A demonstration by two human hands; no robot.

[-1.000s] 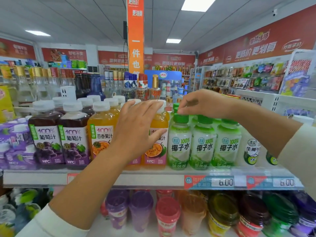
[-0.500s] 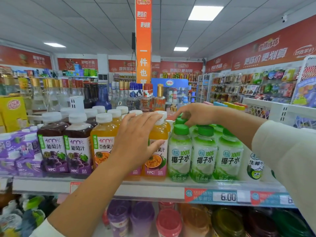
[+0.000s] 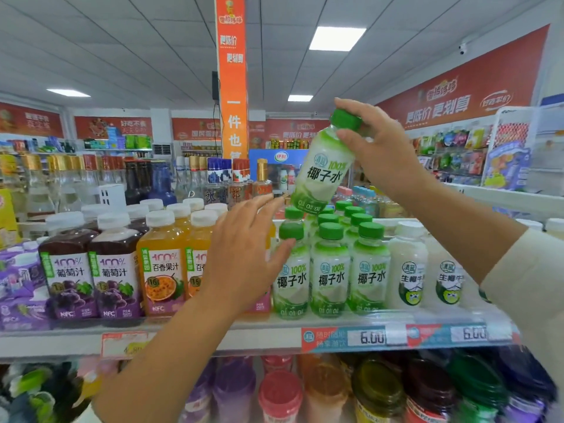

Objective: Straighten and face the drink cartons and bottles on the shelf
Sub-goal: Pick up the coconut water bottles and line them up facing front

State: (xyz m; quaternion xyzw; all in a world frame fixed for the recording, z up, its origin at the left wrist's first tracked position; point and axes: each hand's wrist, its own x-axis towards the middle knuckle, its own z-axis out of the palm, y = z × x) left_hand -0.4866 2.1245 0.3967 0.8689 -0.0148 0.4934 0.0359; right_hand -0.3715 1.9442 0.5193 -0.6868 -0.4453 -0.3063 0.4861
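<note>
Right hand grips a tilted coconut water bottle, held up above the spread-open left hand.

Right hand gripped coconut water bottle near green cap, bottle tilted above green-capped row on shelf. Left hand, fingers spread, in front of orange juice bottles; grape juice bottles further left

My raised right hand grips a coconut water bottle by the neck; my left hand, lower, reaches forward, fingers straight.
</note>
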